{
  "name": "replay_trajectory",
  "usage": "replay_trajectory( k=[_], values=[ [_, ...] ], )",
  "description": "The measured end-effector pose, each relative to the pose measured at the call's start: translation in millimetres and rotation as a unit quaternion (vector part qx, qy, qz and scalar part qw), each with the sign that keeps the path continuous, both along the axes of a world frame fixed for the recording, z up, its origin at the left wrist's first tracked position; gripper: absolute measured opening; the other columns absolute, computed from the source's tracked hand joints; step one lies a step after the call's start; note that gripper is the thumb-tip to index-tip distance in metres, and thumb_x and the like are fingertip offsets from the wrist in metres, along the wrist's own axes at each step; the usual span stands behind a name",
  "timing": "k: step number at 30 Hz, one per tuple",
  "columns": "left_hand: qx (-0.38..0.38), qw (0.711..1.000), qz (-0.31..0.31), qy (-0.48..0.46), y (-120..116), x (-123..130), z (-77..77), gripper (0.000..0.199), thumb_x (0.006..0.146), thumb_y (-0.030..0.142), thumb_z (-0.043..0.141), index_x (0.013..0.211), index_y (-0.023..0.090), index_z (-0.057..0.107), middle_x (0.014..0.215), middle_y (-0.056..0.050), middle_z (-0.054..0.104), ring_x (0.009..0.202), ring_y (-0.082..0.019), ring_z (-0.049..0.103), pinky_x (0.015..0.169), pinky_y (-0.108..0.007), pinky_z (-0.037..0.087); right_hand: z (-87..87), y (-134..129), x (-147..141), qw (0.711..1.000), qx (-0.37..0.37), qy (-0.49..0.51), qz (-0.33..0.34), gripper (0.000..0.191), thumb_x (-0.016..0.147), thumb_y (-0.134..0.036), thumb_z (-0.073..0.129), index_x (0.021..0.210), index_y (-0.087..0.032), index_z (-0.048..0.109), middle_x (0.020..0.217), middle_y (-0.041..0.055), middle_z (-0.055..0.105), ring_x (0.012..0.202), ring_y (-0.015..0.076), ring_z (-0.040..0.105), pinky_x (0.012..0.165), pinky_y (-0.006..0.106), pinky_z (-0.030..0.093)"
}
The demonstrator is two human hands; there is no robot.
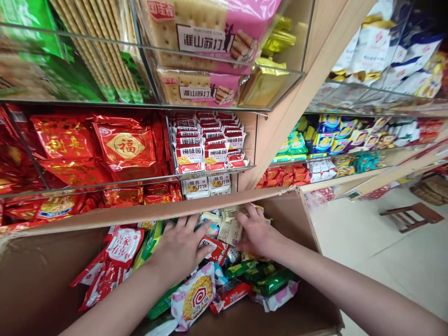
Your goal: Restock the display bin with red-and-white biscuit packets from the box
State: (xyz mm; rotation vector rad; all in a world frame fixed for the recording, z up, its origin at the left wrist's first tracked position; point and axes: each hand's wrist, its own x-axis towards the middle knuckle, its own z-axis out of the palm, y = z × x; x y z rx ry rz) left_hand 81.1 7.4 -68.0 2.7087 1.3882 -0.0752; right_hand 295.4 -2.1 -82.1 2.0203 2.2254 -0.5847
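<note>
Both hands reach down into a brown cardboard box holding a jumble of wrapped snacks. My left hand lies over the packets with its fingers spread, near a red packet and a green packet. On the right side of the pile, my right hand has its fingers apart against a beige packet; its far fingertips reach the box's back wall. Closer to me lie a white-and-pink round-biscuit packet, a red bar packet and dark green packets. Red-and-white packets lie at the left.
Behind the box rise shelves with clear-fronted bins: red packets, small white-and-red packets and large pink-and-beige cracker packs. A wooden upright divides the shelving. A small wooden stool stands on the tiled floor at the right.
</note>
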Motion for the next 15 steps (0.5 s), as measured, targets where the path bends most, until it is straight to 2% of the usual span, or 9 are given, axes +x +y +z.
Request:
replay_trajectory(
  k=[2,4,6,8,10,12,15],
  values=[
    [-0.015,1.000,-0.002,0.004,-2,-1,-0.8,0.039,0.084,0.042,0.046,0.121,0.030,0.054,0.137,-0.014,0.043,0.124,-0.037,0.039,0.093,-0.059,0.037,1.0,-6,4,1.000,-0.006,0.014,0.015,0.079,0.059,-0.034,0.079,0.129,-0.023,0.045,0.140,0.0154,0.021,0.122,0.0383,0.030,0.097,0.045,0.037],
    [-0.027,1.000,-0.004,0.006,-11,-8,-3.1,0.035,0.083,0.037,0.049,0.116,0.031,0.058,0.140,-0.013,0.039,0.125,-0.037,0.039,0.091,-0.058,0.039,4.7,-14,4,0.999,0.003,0.008,0.040,0.071,0.061,-0.024,0.076,0.126,-0.025,0.049,0.138,0.0140,0.026,0.119,0.0381,0.033,0.094,0.046,0.039],
    [-0.029,1.000,-0.004,0.010,-21,-18,-8.2,0.035,0.082,0.033,0.048,0.116,0.031,0.058,0.136,-0.011,0.046,0.122,-0.036,0.043,0.091,-0.056,0.041,8.2,-26,0,0.997,0.021,0.010,0.070,0.056,0.067,-0.012,0.066,0.120,-0.025,0.053,0.133,0.0123,0.034,0.116,0.0345,0.037,0.093,0.044,0.041],
    [-0.012,1.000,-0.006,0.005,-32,-30,-14.8,0.033,0.085,0.033,0.045,0.115,0.032,0.058,0.123,-0.007,0.058,0.116,-0.032,0.050,0.091,-0.053,0.042,7.9,-41,-7,0.994,0.005,0.052,0.095,0.047,0.071,-0.006,0.056,0.115,-0.023,0.056,0.128,0.0108,0.042,0.112,0.0281,0.044,0.093,0.038,0.043],
    [0.020,0.999,-0.026,-0.013,-41,-40,-19.5,0.032,0.088,0.035,0.042,0.116,0.035,0.056,0.114,-0.002,0.064,0.108,-0.026,0.056,0.091,-0.048,0.043,2.9,-56,-15,0.986,-0.046,0.090,0.129,0.039,0.075,-0.009,0.053,0.113,-0.019,0.057,0.127,0.0112,0.045,0.109,0.0262,0.047,0.093,0.036,0.045],
    [0.055,0.996,-0.057,-0.031,-49,-50,-21.4,0.032,0.087,0.040,0.045,0.117,0.037,0.054,0.111,0.002,0.066,0.101,-0.022,0.060,0.090,-0.043,0.043,-3.9,-69,-20,0.978,-0.089,0.085,0.168,0.040,0.078,-0.015,0.054,0.117,-0.016,0.055,0.134,0.0135,0.042,0.111,0.0307,0.047,0.093,0.041,0.045],
    [0.091,0.989,-0.113,-0.039,-58,-65,-25.6,0.041,0.082,0.053,0.048,0.121,0.040,0.050,0.109,0.005,0.067,0.093,-0.020,0.064,0.085,-0.038,0.044,-7.3,-80,-19,0.972,-0.103,0.069,0.199,0.046,0.078,-0.020,0.057,0.123,-0.015,0.051,0.142,0.0129,0.035,0.114,0.0358,0.044,0.095,0.048,0.044]
  ],
)
